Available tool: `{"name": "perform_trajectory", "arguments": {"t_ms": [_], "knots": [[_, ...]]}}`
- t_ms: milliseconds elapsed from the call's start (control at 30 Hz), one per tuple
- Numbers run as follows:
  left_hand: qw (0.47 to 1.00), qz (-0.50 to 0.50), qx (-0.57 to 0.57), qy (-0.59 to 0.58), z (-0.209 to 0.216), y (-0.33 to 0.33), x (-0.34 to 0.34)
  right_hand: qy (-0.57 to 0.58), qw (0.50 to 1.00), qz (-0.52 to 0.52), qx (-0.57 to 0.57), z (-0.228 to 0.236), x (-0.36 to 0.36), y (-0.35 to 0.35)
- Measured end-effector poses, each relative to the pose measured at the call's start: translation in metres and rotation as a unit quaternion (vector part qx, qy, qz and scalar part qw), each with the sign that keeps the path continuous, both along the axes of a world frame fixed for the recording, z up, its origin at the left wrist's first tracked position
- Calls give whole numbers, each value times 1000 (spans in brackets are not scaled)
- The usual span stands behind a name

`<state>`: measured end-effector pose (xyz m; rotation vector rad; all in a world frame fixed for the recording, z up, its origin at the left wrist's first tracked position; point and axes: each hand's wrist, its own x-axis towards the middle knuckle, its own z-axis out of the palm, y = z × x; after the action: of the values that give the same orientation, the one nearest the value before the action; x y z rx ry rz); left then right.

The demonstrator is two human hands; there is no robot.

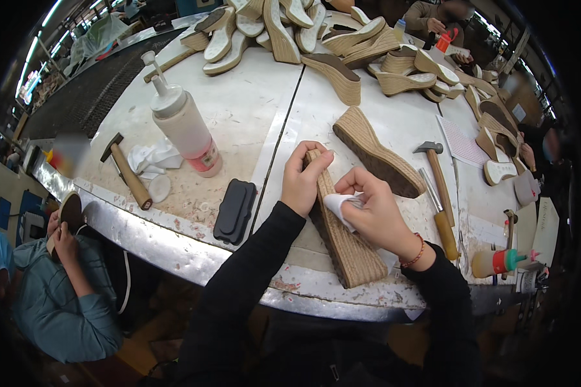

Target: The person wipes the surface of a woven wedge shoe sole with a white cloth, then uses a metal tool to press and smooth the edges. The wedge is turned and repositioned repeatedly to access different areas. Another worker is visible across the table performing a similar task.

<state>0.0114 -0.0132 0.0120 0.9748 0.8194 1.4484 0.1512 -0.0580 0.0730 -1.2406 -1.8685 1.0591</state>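
A tan woven wedge sole [350, 244] lies tilted on its side near the table's front edge, its thick heel end towards me. My left hand [305, 178] grips its narrow far end, thumb on top. My right hand [376, 213] pinches a white cloth [339, 208] and presses it against the sole's woven side, about midway along. Just beyond my hands rests a second woven wedge sole [376, 151] with a dark brown bottom. Left of my left forearm sits a black oblong case or brush-like block [234, 211].
A pump bottle [184, 129], a hammer [128, 169] and a crumpled white cloth [153, 158] are at left. Another hammer [438, 180] and a wooden-handled tool [444, 229] lie at right, near a glue bottle [497, 262]. Wedge soles [281, 32] pile up behind; a seated person [68, 284] works at left.
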Motion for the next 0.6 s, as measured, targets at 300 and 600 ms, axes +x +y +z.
{"name": "perform_trajectory", "arguments": {"t_ms": [300, 600], "knots": [[1000, 14, 0, -11, 3, 2, 0, 84, 993, 0, -89, 5, 7, 10], [999, 33, 5, -6, 4, 2, 0, 37, 998, -12, 42, -12, 3, 0]]}}
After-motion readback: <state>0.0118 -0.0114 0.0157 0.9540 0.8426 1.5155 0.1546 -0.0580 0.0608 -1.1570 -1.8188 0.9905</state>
